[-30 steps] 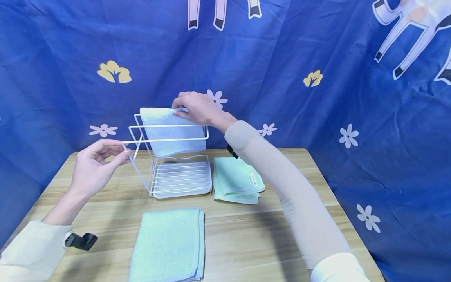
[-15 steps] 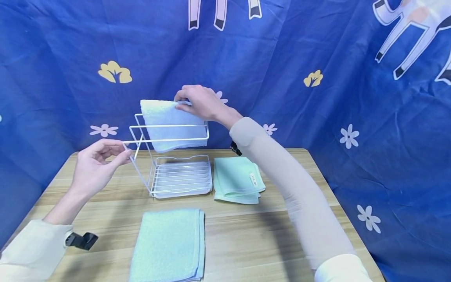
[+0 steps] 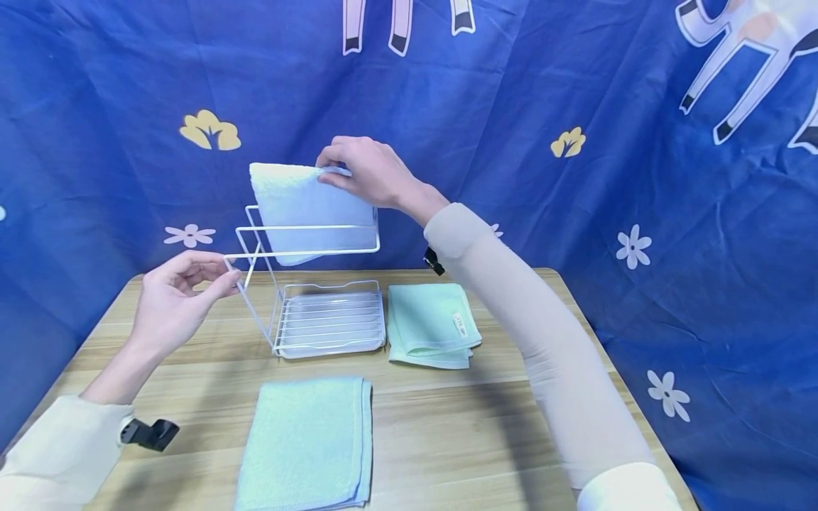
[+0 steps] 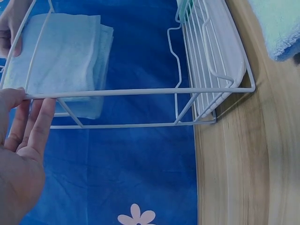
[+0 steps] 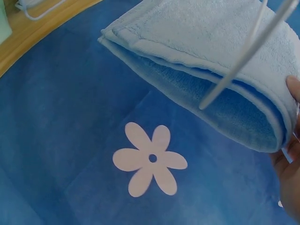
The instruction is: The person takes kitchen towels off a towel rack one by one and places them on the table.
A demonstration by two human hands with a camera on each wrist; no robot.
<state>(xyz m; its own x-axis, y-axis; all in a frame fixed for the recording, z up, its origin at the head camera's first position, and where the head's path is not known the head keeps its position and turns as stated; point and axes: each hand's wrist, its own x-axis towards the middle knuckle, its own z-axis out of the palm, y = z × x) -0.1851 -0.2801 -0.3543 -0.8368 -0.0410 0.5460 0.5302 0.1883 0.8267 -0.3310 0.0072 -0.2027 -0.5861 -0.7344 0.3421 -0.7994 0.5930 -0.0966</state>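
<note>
A white wire rack (image 3: pixel 307 253) with several raised bars stands at the back left of the table. My left hand (image 3: pixel 172 298) pinches its upper front corner; in the left wrist view, thumb and fingertips meet on the wire. Above the rack, my right hand (image 3: pixel 371 170) pinches the top edge of a folded light-blue towel (image 3: pixel 287 206). This towel hangs behind the front bars, its top edge higher than the rack. In the right wrist view, the towel (image 5: pixel 187 37) shows an open fold with a white bar across it. Whether the rear bar lies inside the fold, I cannot tell.
A white tray (image 3: pixel 332 352) sits under the rack's bottom grid. A folded mint-green towel (image 3: pixel 428 319) lies right of it, and a folded pale-blue towel (image 3: pixel 303 440) lies at the front of the wooden table (image 3: pixel 447 433). A blue curtain (image 3: pixel 447 106) hangs close behind.
My right hand has risen with the light-blue towel, whose top edge and lower end are both higher now. The left hand keeps its hold on the rack, which has barely moved.
</note>
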